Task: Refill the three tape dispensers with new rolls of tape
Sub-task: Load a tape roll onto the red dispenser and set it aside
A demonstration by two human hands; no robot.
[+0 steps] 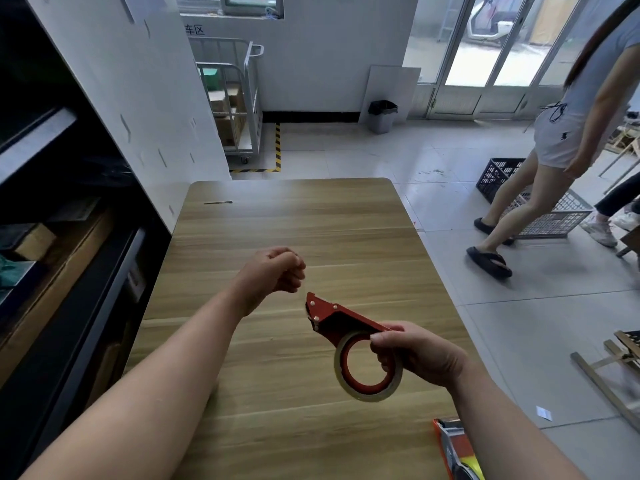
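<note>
Red tape dispenser (341,322) sits clamped in the right hand (420,355), lower centre of the frame, thumb and fingers round its tape roll (338,367) (a pale, thin one). Just beyond, the left hand (277,270) hangs curled into a fist above the wooden table (294,220). Another dispenser (453,445) lies at the bottom edge.

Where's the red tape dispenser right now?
Head view, right of centre: the red tape dispenser, gripped by the right hand over the wooden table, near the left hand.
</note>
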